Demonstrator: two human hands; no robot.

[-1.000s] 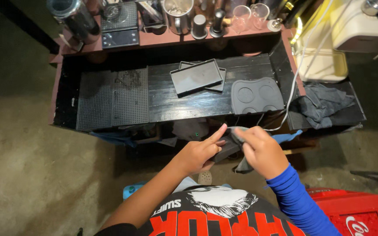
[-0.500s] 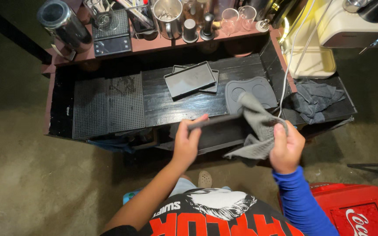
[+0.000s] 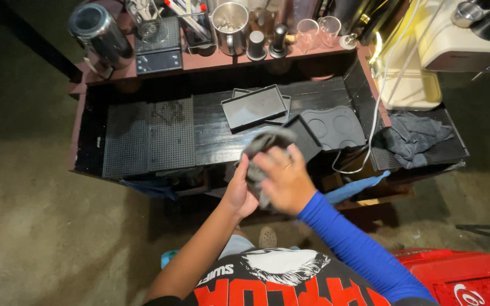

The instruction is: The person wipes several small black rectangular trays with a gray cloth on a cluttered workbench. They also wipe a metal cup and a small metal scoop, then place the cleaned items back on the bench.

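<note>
Both hands meet in front of the black counter [image 3: 211,141]. My right hand [image 3: 283,182], on a blue-sleeved arm, presses a bunched grey cloth [image 3: 261,144] against a small black tray [image 3: 304,139], whose corner sticks out past the cloth to the right. From the left side, my left hand [image 3: 238,194] grips this tray, with its fingers partly hidden under the cloth. How much of the tray the cloth covers cannot be told.
On the counter lie perforated black mats [image 3: 148,136], two flat black trays [image 3: 254,107], a black mat with round recesses [image 3: 336,127] and another grey cloth [image 3: 412,139]. The shelf behind holds a steel jug [image 3: 231,25], glasses [image 3: 319,28] and a scale [image 3: 158,48]. A red crate [image 3: 460,280] is at the lower right.
The hands came together: the cloth, hanging from my right hand half a second ago, is now bunched around the black tray held in my left. The view also shifted slightly.
</note>
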